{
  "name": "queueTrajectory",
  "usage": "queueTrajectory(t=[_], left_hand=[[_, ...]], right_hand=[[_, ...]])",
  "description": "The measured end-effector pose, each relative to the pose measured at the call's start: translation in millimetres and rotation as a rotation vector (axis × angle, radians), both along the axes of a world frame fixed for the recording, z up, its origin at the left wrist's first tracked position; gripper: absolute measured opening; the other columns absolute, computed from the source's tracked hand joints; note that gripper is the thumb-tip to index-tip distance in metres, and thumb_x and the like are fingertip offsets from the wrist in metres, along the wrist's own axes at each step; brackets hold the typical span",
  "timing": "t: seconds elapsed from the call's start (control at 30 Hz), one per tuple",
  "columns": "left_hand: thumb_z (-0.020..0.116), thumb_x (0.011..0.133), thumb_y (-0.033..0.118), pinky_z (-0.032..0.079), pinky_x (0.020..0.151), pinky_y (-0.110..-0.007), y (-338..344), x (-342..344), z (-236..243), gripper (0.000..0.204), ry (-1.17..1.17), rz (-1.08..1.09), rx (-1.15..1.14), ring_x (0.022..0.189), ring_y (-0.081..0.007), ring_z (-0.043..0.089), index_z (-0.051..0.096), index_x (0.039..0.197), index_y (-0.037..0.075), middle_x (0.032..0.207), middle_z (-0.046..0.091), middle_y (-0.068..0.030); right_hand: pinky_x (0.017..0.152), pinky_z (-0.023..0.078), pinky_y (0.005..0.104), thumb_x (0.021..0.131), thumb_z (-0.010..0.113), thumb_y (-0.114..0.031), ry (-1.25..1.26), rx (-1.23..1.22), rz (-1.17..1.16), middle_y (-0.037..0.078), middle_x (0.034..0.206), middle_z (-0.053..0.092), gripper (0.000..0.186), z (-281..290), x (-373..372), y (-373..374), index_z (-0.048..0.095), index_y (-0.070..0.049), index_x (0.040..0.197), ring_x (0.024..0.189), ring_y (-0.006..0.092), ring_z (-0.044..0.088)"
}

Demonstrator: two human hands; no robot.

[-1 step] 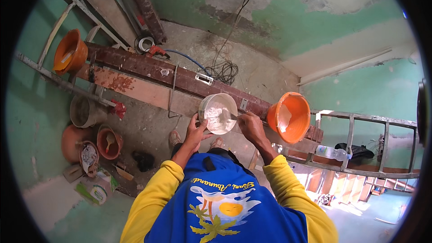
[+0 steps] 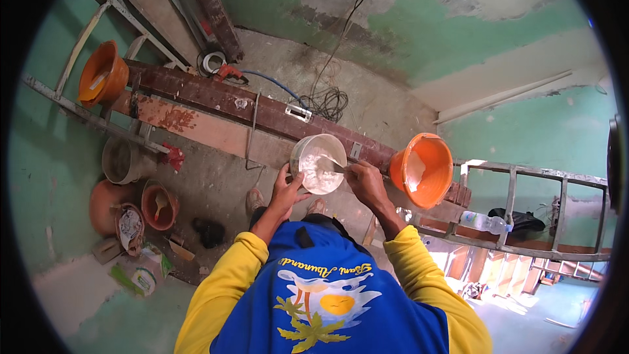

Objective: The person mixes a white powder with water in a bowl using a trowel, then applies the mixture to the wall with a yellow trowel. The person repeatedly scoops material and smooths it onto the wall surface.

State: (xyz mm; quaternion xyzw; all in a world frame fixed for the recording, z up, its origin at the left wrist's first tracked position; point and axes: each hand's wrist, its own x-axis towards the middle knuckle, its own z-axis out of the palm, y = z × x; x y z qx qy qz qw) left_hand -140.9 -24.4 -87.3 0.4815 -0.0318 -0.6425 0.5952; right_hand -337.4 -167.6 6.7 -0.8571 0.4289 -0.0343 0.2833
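Note:
A small white tub (image 2: 308, 177) holds lumpy white paste, and my left hand (image 2: 285, 193) grips it by its left side and lower rim. My right hand (image 2: 367, 183) is closed round the handle of a putty knife (image 2: 334, 164), whose blade dips into the paste from the right. An orange bucket (image 2: 432, 164) with pale material inside sits just to the right of that hand, on a dark red plank (image 2: 203, 98) that runs crosswise in front of me.
Metal frames (image 2: 563, 216) support the plank at both sides. Another orange bucket (image 2: 98, 82) is at the left end. Several pails (image 2: 121, 167) lie lower left. A red power tool (image 2: 229, 73), tangled cable (image 2: 327, 101) and plastic bottle (image 2: 485, 223) are also about.
The tub has shifted very slightly upward in the picture, and the putty knife's blade has moved a little within the paste. Both hands keep their grips.

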Motion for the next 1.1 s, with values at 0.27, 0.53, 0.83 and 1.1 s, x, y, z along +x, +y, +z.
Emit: queueTrajectory(t=[0.27,0.53,0.83,1.1], left_hand=[[0.063,0.109,0.026,0.064,0.093,-0.053,-5,-3,-7,0.063,-0.019,0.006,-0.023,0.129,-0.0307,0.062,0.03,0.161,0.011,0.145,0.055,-0.0161],[0.062,0.109,0.024,0.065,0.091,-0.051,-2,-4,-2,0.062,-0.007,-0.005,0.019,0.125,-0.0295,0.065,0.029,0.161,0.011,0.144,0.057,-0.0152],[0.063,0.109,0.023,0.065,0.091,-0.051,-2,-2,1,0.066,-0.032,0.001,0.003,0.126,-0.0308,0.065,0.026,0.162,0.01,0.145,0.056,-0.0168],[0.063,0.109,0.022,0.065,0.09,-0.052,-5,-1,-20,0.064,-0.013,0.017,-0.016,0.126,-0.0305,0.064,0.028,0.161,0.013,0.146,0.055,-0.0161]], right_hand=[[0.079,0.058,0.0495,0.089,0.069,-0.006,0.07,-0.185,0.076,0.018,0.101,0.071,0.016,-1,19,7,0.077,-0.005,0.103,0.093,0.041,0.072],[0.082,0.057,0.05,0.092,0.066,-0.01,0.117,-0.177,0.199,0.017,0.107,0.07,0.016,6,24,18,0.075,-0.003,0.104,0.096,0.0406,0.071],[0.08,0.056,0.0504,0.088,0.067,-0.005,0.076,-0.161,0.178,0.019,0.102,0.068,0.02,-9,16,10,0.076,-0.003,0.105,0.093,0.0421,0.07],[0.079,0.057,0.0513,0.093,0.063,-0.011,0.077,-0.146,0.207,0.019,0.103,0.068,0.016,3,31,-8,0.074,-0.004,0.102,0.093,0.0427,0.07]])
